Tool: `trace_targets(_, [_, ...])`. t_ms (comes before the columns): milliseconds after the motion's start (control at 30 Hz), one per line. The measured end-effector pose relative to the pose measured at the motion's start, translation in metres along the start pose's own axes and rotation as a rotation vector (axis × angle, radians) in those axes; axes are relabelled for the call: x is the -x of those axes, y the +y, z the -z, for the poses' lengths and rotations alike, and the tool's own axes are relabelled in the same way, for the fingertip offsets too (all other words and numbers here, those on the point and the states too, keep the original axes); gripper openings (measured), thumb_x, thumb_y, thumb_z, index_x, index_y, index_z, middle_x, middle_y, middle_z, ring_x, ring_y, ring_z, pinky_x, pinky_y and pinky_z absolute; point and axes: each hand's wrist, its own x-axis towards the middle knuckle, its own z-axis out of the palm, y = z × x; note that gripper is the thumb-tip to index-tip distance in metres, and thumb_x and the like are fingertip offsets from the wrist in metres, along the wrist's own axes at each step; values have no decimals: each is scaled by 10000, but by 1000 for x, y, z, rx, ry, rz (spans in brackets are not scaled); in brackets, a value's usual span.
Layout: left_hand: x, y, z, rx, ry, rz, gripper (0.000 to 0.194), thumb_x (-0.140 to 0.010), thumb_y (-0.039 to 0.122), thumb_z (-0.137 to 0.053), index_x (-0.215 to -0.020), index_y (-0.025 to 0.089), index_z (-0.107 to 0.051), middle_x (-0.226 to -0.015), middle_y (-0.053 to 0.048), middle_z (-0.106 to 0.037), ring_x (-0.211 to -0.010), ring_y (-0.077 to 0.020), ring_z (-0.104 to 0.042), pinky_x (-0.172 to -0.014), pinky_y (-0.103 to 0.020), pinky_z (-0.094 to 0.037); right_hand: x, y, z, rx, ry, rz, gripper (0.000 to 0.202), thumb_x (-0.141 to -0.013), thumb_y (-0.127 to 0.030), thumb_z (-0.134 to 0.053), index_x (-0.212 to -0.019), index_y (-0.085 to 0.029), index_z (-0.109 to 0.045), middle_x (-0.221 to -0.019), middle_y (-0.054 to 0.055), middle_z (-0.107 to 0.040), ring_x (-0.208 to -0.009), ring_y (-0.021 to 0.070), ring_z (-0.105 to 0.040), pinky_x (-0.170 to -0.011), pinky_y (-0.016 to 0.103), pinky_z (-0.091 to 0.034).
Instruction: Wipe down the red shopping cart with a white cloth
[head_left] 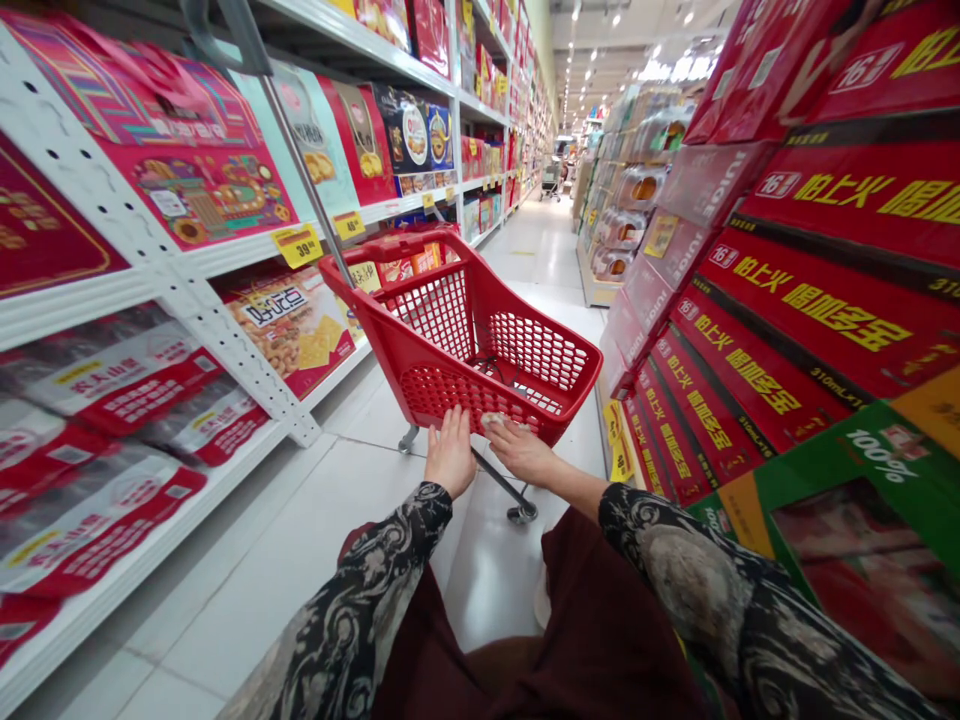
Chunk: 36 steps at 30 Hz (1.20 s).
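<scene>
A red plastic shopping cart (442, 375) with perforated walls stands in the aisle, turned sideways, with a few dark thin items at the bottom of its basket. My left hand (451, 452) lies against the lower side wall of the cart, its fingers stretched out and holding nothing. Just right of it, my right hand (517, 448) has a small pale crumpled cloth (493, 420) under its fingers, close against the same red wall. Both forearms wear black patterned sleeves.
Shelves (247, 245) with gift boxes and bottle packs line the left. Stacked red drink cartons (750, 340) and a green box (862, 500) crowd the right. Farther down the aisle is another cart (551, 178). A metal pole (304, 170) rises from the red cart's handle end.
</scene>
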Motion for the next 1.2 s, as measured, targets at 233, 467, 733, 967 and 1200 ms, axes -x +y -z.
trace_targets(233, [-14,-5,7,8,25,38,715,-704,131,-417,-1391,43,-235,-1494,-145,-208,-1375,-250,-208,-1090,-501,-235,-27,22,27,3,156,-120,362,-900,-136,-389,-1241,-91,-502,-1396,139,-407,-1332,271,-290,-1082,459,-299])
trace_targets(467, [-10,-2,5,-5,49,-30,682,-726,132,-399,-1387,49,-253,-1490,-150,-215,-1373,-248,-213,-1093,-497,-224,-6,5,-10,-82,22,-61,338,-897,-103,-374,-1195,-72,-531,-1285,149,-526,-1309,215,-341,-1091,430,-286])
trace_targets(733, [-14,-13,7,-55,13,26,666,-729,113,-377,-1380,33,-262,-1484,-150,-234,-1366,-261,-230,-1079,-514,-245,-34,18,18,-47,154,-94,364,-896,-127,-399,-1243,-86,-499,-1415,139,-379,-1348,270,-252,-1096,468,-271])
trace_targets(967, [-18,-15,13,-69,22,-8,677,-728,143,-398,-1384,47,-260,-1487,-157,-225,-1367,-260,-228,-1075,-515,-249,-36,12,5,-54,61,-54,297,-888,-119,-413,-1122,-86,-593,-1275,138,-539,-1278,252,-389,-1054,428,-355])
trace_targets(1200, [-54,-17,48,-112,150,-71,659,-768,158,-360,-1409,104,-222,-1514,-120,-159,-1389,-257,-148,-1094,-516,-186,-14,21,32,-43,355,-263,313,-906,-134,-413,-1177,-159,-568,-1337,109,-489,-1326,236,-313,-1044,431,-369])
